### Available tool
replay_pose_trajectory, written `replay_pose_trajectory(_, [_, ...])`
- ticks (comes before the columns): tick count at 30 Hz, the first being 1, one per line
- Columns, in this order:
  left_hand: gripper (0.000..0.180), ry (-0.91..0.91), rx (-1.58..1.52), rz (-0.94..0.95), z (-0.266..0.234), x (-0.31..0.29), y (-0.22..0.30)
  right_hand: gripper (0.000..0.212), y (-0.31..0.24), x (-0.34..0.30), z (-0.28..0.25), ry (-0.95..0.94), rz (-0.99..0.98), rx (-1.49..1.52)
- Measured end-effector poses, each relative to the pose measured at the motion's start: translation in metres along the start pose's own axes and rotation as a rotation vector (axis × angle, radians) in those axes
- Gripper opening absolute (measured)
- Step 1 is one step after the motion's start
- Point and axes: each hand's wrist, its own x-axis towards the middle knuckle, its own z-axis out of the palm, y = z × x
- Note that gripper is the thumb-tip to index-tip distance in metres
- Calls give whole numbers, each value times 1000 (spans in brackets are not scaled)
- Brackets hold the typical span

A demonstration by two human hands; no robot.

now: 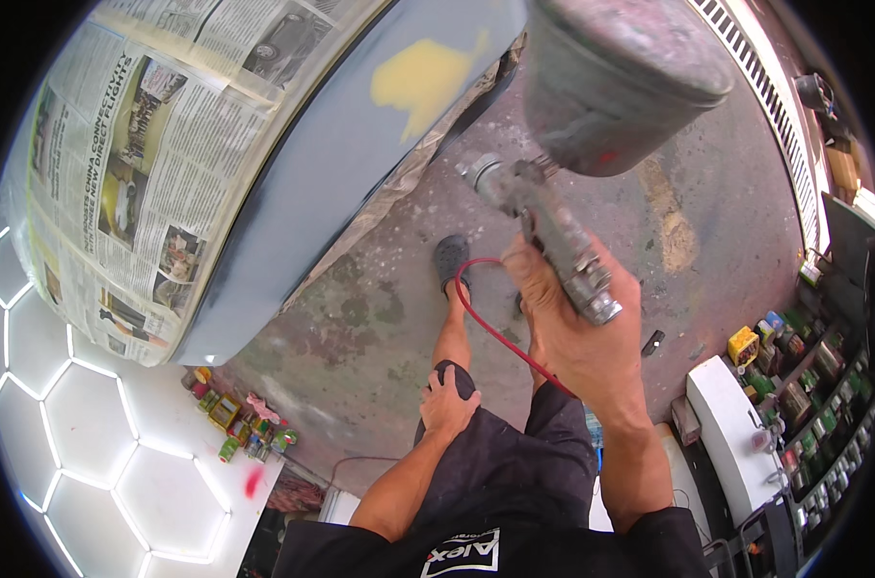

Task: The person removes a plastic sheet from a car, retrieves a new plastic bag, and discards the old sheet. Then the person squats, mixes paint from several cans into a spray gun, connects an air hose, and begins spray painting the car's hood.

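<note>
My right hand [587,332] is wrapped round the handle of a metal spray gun [563,231]. On top of the gun sits a large grey paint cup [621,87] with a worn, stained surface. The gun's nozzle faces left, apart from a grey car body panel [341,159] that carries a yellow patch [423,82]. From the right hand a red air hose [486,323] loops down past my legs. My left hand [449,405] rests on my bent left knee, fingers spread over the dark shorts, and holds nothing.
Newspaper [168,154] is taped over the car beside the panel. Hexagonal light strips [95,414] glow at lower left, near a cluster of small cans [254,429]. Shelves of cans and bottles [818,405] line the right, behind a white bench [731,438]. A slotted drain [765,87] edges the stained floor.
</note>
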Motion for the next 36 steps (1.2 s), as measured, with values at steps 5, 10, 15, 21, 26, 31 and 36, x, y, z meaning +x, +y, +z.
replay_pose_trajectory(5, [91, 40, 15, 9, 3, 0, -1, 32, -3, -3, 1, -69, 61, -26])
replay_pose_trajectory(10, [91, 36, 5, 10, 3, 0, -2, 33, -3, 8, -2, 79, -10, -28])
replay_pose_trajectory(15, [90, 34, 6, 14, 3, 0, -3, 32, -3, 7, 1, 111, -48, -67])
replay_pose_trajectory(21, [89, 43, 11, 16, 4, 0, -3, 33, -12, -9, 9, -102, 26, -113])
replay_pose_trajectory(26, [90, 65, 19, 29, 7, 2, -5, 29, -10, -6, 7, -82, 19, -58])
replay_pose_trajectory(31, [91, 57, -2, 17, 9, 4, -6, 29, -10, 17, -1, 97, -131, -102])
replay_pose_trajectory(36, [91, 34, -19, 13, 7, 3, -5, 33, -24, 35, -14, 147, -55, -93])
